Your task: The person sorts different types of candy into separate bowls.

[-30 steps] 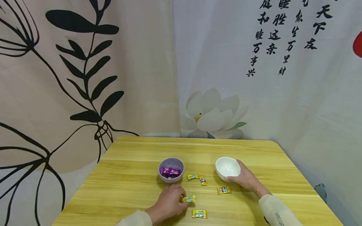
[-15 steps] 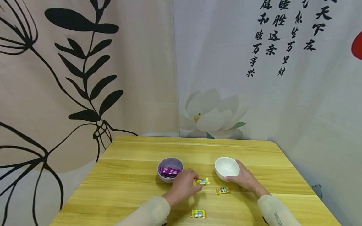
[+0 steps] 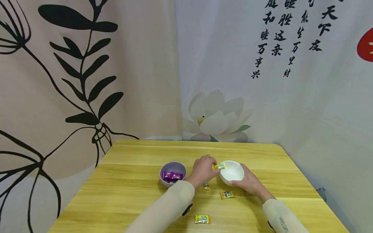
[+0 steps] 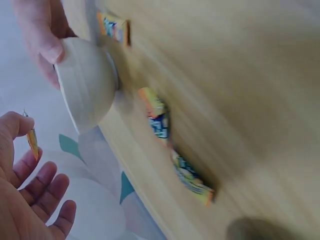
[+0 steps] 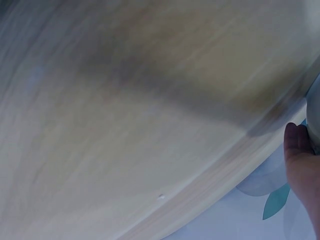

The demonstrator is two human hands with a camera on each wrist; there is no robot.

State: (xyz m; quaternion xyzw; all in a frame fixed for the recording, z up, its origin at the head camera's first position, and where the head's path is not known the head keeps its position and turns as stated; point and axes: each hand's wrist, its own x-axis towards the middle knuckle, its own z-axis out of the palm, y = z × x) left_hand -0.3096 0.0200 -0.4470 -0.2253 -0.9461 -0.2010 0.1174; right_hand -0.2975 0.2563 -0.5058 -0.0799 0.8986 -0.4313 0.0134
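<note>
Over the left rim of the white bowl (image 3: pixel 236 171), my left hand (image 3: pixel 203 170) pinches a small yellow-wrapped candy (image 3: pixel 220 166) between thumb and forefinger. In the left wrist view the held candy (image 4: pixel 32 141) appears edge-on, with the other fingers spread loosely. My right hand (image 3: pixel 251 182) grips the bowl's right side, its thumb at the near rim. The bowl stands on the table and its visible inside is bare white. In the right wrist view only part of the right hand (image 5: pixel 301 167) shows, against the bowl's edge.
A purple bowl (image 3: pixel 183 168) with purple-wrapped candies (image 3: pixel 172 176) stands left. Loose yellow candies lie on the wooden table (image 3: pixel 140 194): one (image 3: pixel 206 186) by the left wrist, one (image 3: pixel 227 194) before the white bowl, one (image 3: pixel 202 219) nearer. The left wrist view shows another (image 4: pixel 190 177).
My left hand picked up the yellow candy lying left of the near one, passed over the other candies and carried it up and right to the white bowl. My right hand stays on the bowl.
</note>
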